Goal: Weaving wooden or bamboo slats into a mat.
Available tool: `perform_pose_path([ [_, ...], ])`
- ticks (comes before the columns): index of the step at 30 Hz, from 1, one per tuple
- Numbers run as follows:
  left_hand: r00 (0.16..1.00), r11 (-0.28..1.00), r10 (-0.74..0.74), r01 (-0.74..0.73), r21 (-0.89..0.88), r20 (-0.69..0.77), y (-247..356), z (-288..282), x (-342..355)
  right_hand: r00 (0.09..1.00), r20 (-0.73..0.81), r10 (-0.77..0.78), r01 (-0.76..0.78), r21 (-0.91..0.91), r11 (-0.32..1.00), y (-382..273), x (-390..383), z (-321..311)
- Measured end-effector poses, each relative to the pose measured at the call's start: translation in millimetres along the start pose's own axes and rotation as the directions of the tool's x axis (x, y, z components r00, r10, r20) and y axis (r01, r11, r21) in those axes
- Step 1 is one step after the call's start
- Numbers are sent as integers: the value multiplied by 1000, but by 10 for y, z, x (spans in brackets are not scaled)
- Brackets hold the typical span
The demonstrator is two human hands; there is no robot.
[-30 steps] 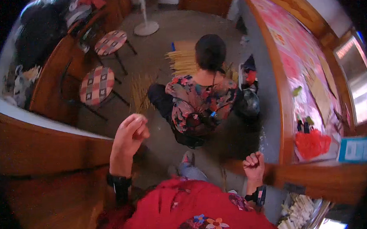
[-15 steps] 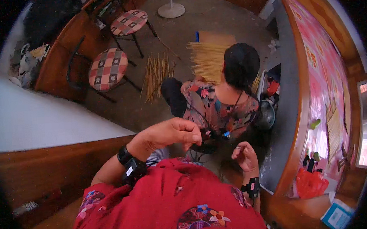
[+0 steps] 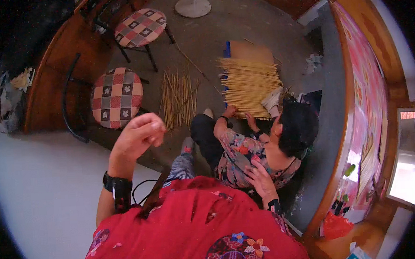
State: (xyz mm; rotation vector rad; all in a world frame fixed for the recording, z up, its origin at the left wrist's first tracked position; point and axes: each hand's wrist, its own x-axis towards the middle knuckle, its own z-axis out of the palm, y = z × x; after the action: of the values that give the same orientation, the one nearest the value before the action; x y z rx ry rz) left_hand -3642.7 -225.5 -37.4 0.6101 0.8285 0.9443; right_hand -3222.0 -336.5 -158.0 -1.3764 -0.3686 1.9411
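My left hand (image 3: 140,137) is raised in front of me on the left, its fingers curled in, with nothing showing in them. It is nearest the checked round stool seat of a chair (image 3: 117,99) but apart from it. My right hand (image 3: 261,179) hovers low over the back of a seated co-worker (image 3: 260,150), fingers stretched and apart, holding nothing I can see. That person, in a flowered top, has both hands at the near edge of a mat of thin yellow sticks (image 3: 249,82) laid side by side on the floor.
Loose sticks (image 3: 177,96) lie left of the mat. A second checked chair (image 3: 141,27) and a round white stand base (image 3: 193,7) are farther off. A white surface (image 3: 55,184) borders my left; a grey-sided counter (image 3: 326,118) with a pink cover (image 3: 363,102) runs along the right.
My left hand has swung left and up, away from the middle. My right hand has moved slightly left, its fingers straighter. The view has shifted, showing the co-worker's hands and more of the stick mat.
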Motion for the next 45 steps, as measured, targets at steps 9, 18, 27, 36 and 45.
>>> perform_pose_path([
  [9, 975, 992, 4, -32, -123, -222, 195, -823, -36, 901, -319, 293, -252, 164, 954, -183, 233, 55],
  [18, 937, 997, 29, -50, -53, -347, 234, -1021, -165, 895, -321, 311, -261, 191, 946, -234, 313, 130],
  [27, 945, 996, 15, -42, -76, -327, 506, -1321, 85, 883, -377, 280, -194, 251, 948, -47, 356, -13],
  [36, 952, 990, 62, -98, -105, -300, 782, -1719, 323, 818, -518, 251, -135, 251, 959, -86, 492, 165],
  [45, 894, 989, 97, -136, -59, -437, 1122, -1864, 927, 735, -521, 435, -257, 380, 889, -220, 1012, -29],
])
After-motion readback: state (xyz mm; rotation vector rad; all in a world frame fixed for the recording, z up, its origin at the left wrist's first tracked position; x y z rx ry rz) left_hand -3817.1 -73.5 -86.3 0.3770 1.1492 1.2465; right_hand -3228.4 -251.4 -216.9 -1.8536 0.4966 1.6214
